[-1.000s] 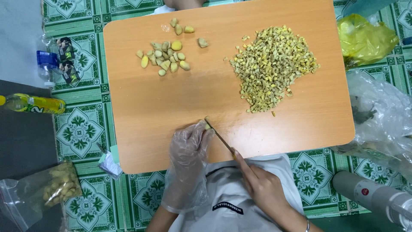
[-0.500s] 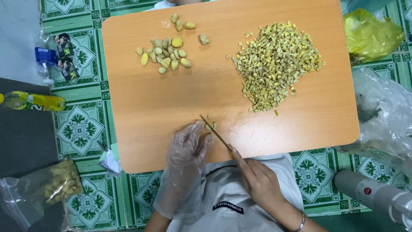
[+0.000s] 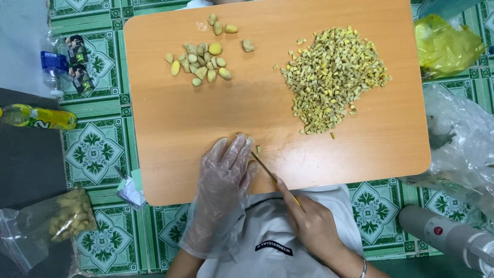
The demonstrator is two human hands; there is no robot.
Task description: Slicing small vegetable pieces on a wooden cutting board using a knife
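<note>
Head view. The left hand (image 3: 225, 177), in a clear plastic glove, lies flat on the near edge of the board (image 3: 206, 118), fingers stretched away from the person and pressed together over a small yellow-green piece (image 3: 258, 149) at their tips; it pins rather than grips. The bare right hand (image 3: 310, 222) is closed around the yellow handle of a knife (image 3: 265, 167). The knife's long axis runs diagonally, handle near the person's chest, tip pointing up and to the left, meeting the gloved fingertips just beside the piece.

Farther across the board, a heap of diced bits (image 3: 334, 77) lies to the right, and a cluster of whole peeled pieces (image 3: 203, 62) to the left, well apart from the hands.

Off the board, a bag of pieces (image 3: 67, 216) and a yellow bottle (image 3: 38, 117) lie at the left.
</note>
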